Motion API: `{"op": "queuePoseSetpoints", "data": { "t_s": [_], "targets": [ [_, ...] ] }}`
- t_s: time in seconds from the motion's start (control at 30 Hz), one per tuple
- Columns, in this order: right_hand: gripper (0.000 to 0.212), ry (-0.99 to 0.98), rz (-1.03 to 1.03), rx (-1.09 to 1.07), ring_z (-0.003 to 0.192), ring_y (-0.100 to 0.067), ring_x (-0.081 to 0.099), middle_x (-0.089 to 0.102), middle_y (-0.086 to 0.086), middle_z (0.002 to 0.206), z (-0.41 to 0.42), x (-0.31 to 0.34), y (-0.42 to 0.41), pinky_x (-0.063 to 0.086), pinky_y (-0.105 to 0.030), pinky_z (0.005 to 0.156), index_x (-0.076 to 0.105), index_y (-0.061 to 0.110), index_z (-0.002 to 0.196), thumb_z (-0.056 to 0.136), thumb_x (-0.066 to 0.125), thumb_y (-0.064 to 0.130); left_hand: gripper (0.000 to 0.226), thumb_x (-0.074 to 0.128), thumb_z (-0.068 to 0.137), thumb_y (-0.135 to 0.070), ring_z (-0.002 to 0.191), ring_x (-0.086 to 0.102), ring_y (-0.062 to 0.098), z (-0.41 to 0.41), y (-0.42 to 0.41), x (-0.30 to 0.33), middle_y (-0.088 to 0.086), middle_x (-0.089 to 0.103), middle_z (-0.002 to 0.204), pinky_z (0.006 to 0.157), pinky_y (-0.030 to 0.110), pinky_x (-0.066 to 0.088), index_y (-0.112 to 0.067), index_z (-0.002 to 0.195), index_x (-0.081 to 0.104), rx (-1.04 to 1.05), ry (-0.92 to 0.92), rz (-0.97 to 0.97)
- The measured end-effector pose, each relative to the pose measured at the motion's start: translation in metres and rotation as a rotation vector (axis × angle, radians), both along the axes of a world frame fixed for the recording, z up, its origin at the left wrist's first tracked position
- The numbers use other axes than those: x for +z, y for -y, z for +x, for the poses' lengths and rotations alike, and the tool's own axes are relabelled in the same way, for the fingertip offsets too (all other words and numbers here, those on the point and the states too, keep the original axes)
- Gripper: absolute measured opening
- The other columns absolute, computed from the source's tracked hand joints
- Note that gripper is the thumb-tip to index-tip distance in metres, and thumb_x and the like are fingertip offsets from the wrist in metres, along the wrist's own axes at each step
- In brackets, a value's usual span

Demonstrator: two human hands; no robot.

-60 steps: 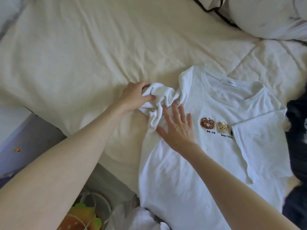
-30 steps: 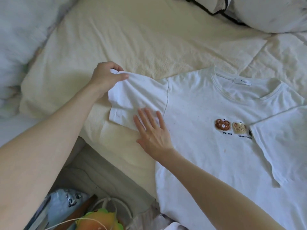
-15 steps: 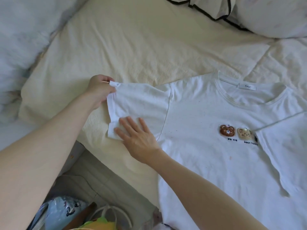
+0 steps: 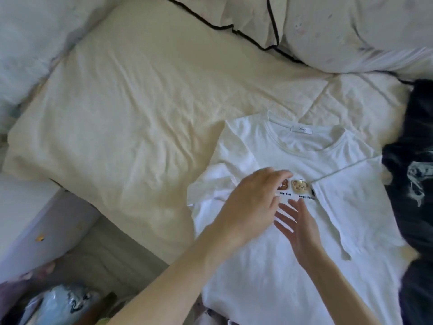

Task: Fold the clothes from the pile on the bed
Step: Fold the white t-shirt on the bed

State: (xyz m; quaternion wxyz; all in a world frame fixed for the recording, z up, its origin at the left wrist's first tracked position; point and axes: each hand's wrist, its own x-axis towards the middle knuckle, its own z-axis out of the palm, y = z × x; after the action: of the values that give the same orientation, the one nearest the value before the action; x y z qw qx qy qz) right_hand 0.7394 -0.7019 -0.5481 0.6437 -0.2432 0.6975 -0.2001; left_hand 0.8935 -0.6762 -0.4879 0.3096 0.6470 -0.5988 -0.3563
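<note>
A white T-shirt (image 4: 269,266) lay face up on a cream bedspread (image 4: 140,113), toward the right side of the bed, its round neckline (image 4: 304,146) pointing away from the viewer and a small label visible inside the collar. Both short sleeves were folded inward over the chest: the one on the viewer's left (image 4: 225,174) lay slightly rumpled across the shoulder area, and the one on the right (image 4: 351,195) lay flat with its edge slanting down the front. Between them sat a small print of two bear faces (image 4: 298,186) with a line of tiny lettering under it, too small to read.

Two bare forearms reached in from the bottom of the view. The left hand (image 4: 253,205) hovered over the folded left sleeve and part of the print, its fingers relaxed and slightly bent, pinching nothing — whether it touched the cloth could not be told. The right hand (image 4: 297,228) lay just beside it, partly beneath it, fingers straight and spread over the shirt's chest.

A dark garment (image 4: 414,160) with a pale pattern lay heaped at the right edge, touching the shirt's side. White pillows with black piping (image 4: 328,26) sat at the head of the bed.
</note>
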Motion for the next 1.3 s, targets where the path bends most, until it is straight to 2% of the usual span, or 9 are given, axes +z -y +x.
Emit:
{"op": "queuePoseSetpoints", "data": {
  "t_s": [0.07, 0.2, 0.33, 0.47, 0.73, 0.83, 1.0, 1.17, 1.3],
  "targets": [
    [0.030, -0.101, -0.030, 0.068, 0.092, -0.019, 0.063, 0.063, -0.006, 0.111, -0.006, -0.006, 0.007, 0.051, -0.031, 0.077, 0.052, 0.014, 0.116, 0.099, 0.043, 0.037, 0.053, 0.061, 0.077, 0.004, 0.128, 0.045, 0.032, 0.009, -0.005, -0.016, 0.014, 0.055, 0.127, 0.105, 0.034, 0.029, -0.005, 0.129, 0.052, 0.123, 0.173, -0.028],
    [0.017, -0.263, -0.170, 0.344, 0.082, -0.018, 0.057, 0.060, 0.000, 0.088, 0.018, -0.015, 0.027, 0.046, -0.036, 0.077, 0.060, 0.018, 0.093, 0.094, 0.051, 0.032, 0.095, 0.070, 0.080, -0.040, 0.141, 0.017, 0.030, 0.050, -0.030, -0.058, 0.011, 0.017, 0.152, 0.110, 0.043, 0.022, -0.020, 0.151, 0.010, 0.096, 0.563, 0.459],
    [0.024, -0.296, -0.093, 0.359, 0.060, -0.021, 0.038, 0.037, -0.007, 0.063, 0.038, -0.026, 0.045, 0.032, -0.033, 0.057, 0.048, 0.010, 0.074, 0.086, 0.064, 0.023, 0.056, 0.083, 0.066, -0.023, 0.100, 0.055, 0.030, 0.053, -0.046, -0.069, 0.010, 0.057, 0.111, 0.079, 0.039, 0.043, -0.016, 0.117, 0.061, 0.101, 0.610, 0.321],
    [0.024, -0.212, 0.168, 0.339, 0.052, -0.013, 0.035, 0.044, -0.001, 0.062, 0.034, -0.023, 0.050, 0.031, -0.026, 0.053, 0.050, 0.013, 0.068, 0.083, 0.068, 0.011, 0.030, 0.081, 0.054, -0.002, 0.081, 0.060, 0.029, 0.040, -0.054, -0.069, 0.007, 0.062, 0.091, 0.070, 0.039, 0.045, -0.014, 0.078, 0.068, 0.131, 0.653, 0.129],
    [0.006, -0.240, -0.002, 0.143, 0.069, -0.020, 0.059, 0.059, -0.008, 0.081, -0.008, -0.005, 0.072, 0.051, -0.030, 0.061, 0.056, 0.007, 0.089, 0.088, 0.050, 0.007, 0.016, 0.055, 0.078, -0.003, 0.074, 0.062, 0.023, -0.003, -0.064, -0.052, 0.005, 0.065, 0.085, 0.064, 0.036, 0.051, -0.008, 0.088, 0.066, -0.108, 0.343, -0.009],
    [0.031, -0.517, -0.014, 0.413, 0.087, -0.028, 0.060, 0.059, -0.013, 0.105, -0.015, -0.013, 0.072, 0.049, -0.036, 0.072, 0.051, 0.007, 0.117, 0.091, 0.058, 0.021, 0.021, 0.069, 0.074, -0.005, 0.097, 0.064, 0.023, -0.008, -0.067, -0.057, 0.003, 0.068, 0.099, 0.083, 0.033, 0.052, -0.010, 0.094, 0.071, -0.224, 0.331, 0.027],
    [0.047, -0.854, -0.550, 0.831, 0.127, -0.031, 0.039, 0.046, -0.010, 0.135, 0.026, -0.018, 0.086, 0.031, -0.048, 0.101, 0.048, 0.015, 0.131, 0.091, 0.055, 0.039, 0.024, 0.064, 0.080, 0.001, 0.104, 0.058, 0.029, 0.020, -0.070, -0.070, 0.009, 0.061, 0.108, 0.085, 0.041, 0.048, -0.007, 0.104, 0.065, 0.224, 0.342, 0.056],
    [0.049, -0.675, -0.564, 1.111, 0.125, -0.027, 0.043, 0.052, -0.006, 0.132, 0.105, -0.032, 0.120, 0.034, -0.043, 0.104, 0.048, 0.013, 0.134, 0.095, 0.046, 0.043, 0.036, 0.056, 0.092, -0.028, 0.098, 0.054, 0.013, 0.043, -0.074, -0.091, 0.001, 0.049, 0.116, 0.083, 0.030, 0.046, -0.015, 0.124, 0.048, 0.496, -0.022, 0.415],
    [0.025, -0.577, -0.370, 1.101, 0.066, -0.016, 0.050, 0.053, -0.002, 0.072, 0.138, -0.043, 0.146, 0.042, -0.028, 0.069, 0.064, 0.008, 0.093, 0.088, 0.055, 0.032, 0.016, 0.062, 0.088, -0.027, 0.080, 0.054, -0.004, 0.041, -0.076, -0.099, -0.016, 0.057, 0.090, 0.072, 0.010, 0.043, -0.026, 0.101, 0.052, 0.533, -0.192, 0.437]
  ]
}}
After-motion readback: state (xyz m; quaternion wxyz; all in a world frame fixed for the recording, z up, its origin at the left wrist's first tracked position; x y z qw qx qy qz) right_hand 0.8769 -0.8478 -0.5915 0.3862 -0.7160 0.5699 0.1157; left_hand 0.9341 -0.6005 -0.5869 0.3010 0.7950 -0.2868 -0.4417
